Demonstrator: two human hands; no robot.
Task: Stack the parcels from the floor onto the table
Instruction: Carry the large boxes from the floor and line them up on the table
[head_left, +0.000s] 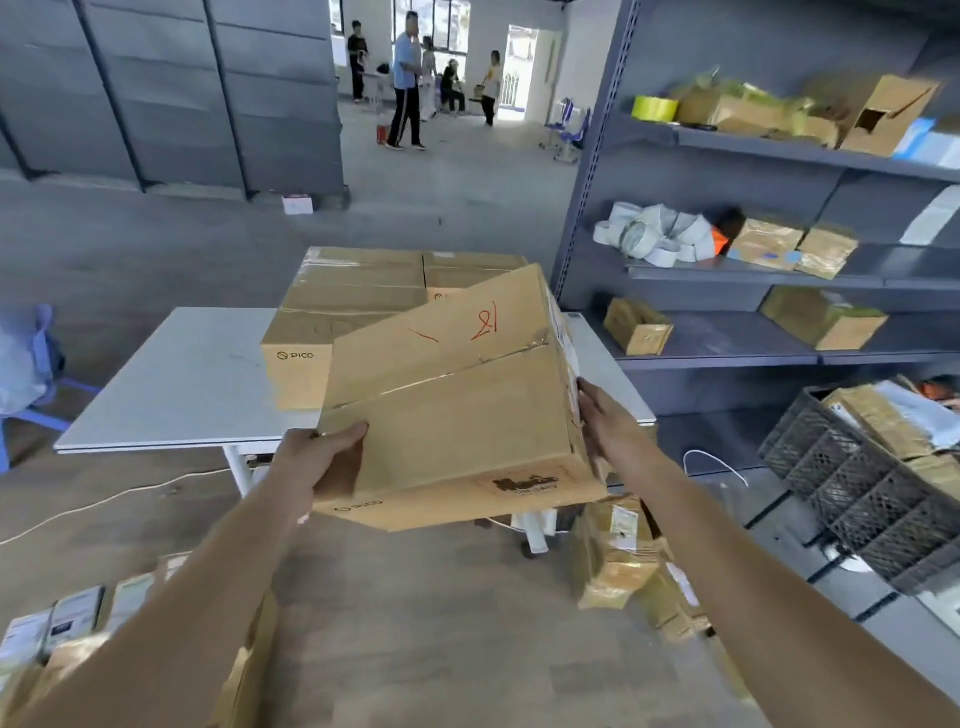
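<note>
I carry a brown cardboard parcel (457, 400) with red pen marks on top, tilted, in the air in front of the white table (192, 379). My left hand (324, 457) grips its near left corner, thumb on top. My right hand (610, 426) presses flat against its right side. On the table stand stacked cardboard parcels (353, 306), one printed PICO. More parcels lie on the floor at the lower left (67, 629) and below the table's right end (621, 556).
Grey metal shelving (727, 270) with boxes and tape rolls fills the right. A black mesh crate (857, 488) of parcels leans beside it. A white cable (104, 501) runs over the floor. Several people stand far back.
</note>
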